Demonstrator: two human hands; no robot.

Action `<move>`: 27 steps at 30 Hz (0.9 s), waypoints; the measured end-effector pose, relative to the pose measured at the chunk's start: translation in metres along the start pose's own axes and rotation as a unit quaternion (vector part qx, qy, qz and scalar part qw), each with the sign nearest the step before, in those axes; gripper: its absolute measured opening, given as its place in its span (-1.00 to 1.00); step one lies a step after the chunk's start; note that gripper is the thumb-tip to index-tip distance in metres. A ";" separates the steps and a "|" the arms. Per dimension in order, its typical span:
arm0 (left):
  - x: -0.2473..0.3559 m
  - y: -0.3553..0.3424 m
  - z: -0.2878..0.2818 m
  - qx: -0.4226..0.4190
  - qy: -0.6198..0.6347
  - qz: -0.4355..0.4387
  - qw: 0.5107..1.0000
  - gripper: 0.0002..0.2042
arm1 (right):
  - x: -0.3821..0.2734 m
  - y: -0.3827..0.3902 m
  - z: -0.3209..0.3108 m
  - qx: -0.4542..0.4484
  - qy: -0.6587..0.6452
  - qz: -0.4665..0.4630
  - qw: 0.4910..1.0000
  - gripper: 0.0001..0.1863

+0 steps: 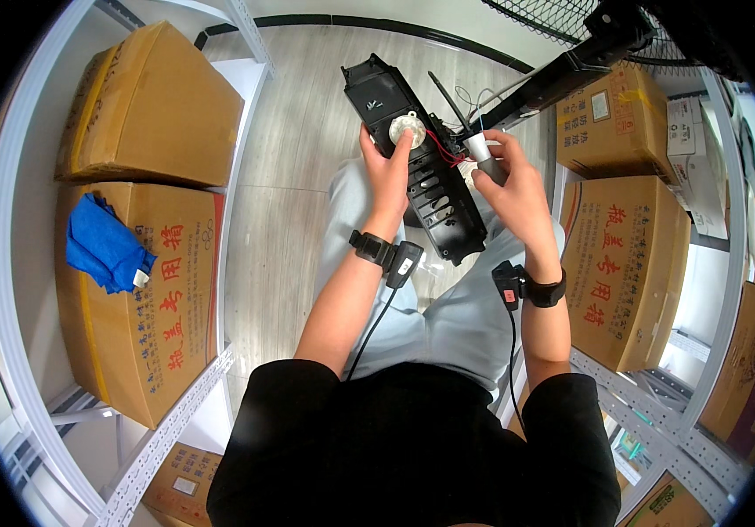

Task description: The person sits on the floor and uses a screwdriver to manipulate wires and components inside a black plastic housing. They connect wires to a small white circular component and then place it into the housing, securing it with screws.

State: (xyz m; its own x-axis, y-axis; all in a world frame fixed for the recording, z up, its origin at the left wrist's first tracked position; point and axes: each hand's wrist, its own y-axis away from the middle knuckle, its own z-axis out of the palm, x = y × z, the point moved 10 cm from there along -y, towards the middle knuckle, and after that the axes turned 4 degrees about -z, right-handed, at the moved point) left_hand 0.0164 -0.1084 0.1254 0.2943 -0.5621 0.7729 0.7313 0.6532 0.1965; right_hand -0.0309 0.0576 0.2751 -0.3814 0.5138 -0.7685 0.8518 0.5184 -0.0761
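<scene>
A long black plastic housing with a row of slots hangs tilted above my knees. My left hand grips its left edge, the thumb on a round whitish disc set in it. Red wires run from beside the disc to the right. My right hand is closed around a grey and white cylindrical tool beside the housing's right edge. A dark thin rod points up and left from near the tool; whether it belongs to the tool I cannot tell.
At upper right, a black arm slants towards the housing, below a black wire mesh guard. Shelves hold cardboard boxes on my left and right. A blue cloth lies on a left box. Cables hang from both wrist devices.
</scene>
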 end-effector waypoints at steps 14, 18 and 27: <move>0.006 0.003 0.004 -0.005 0.006 0.012 1.000 -0.40 | -0.005 -0.001 0.044 -0.172 -0.450 0.139 0.865 -0.53; 0.001 0.001 0.004 -0.026 0.011 0.001 1.000 -0.33 | -0.014 -0.001 0.056 -0.195 -0.510 0.125 0.829 -0.50; 0.001 0.000 0.001 -0.017 -0.004 0.020 1.000 -0.37 | -0.021 -0.001 0.064 -0.225 -0.558 0.070 0.796 -0.23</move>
State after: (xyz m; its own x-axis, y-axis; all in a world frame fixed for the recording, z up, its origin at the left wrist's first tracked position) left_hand 0.0158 -0.1086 0.1266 0.3185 -0.5321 0.7845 0.7398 0.6570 0.1453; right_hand -0.0004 0.0025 0.2508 0.4766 -0.2087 -0.8540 0.5466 0.8312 0.1019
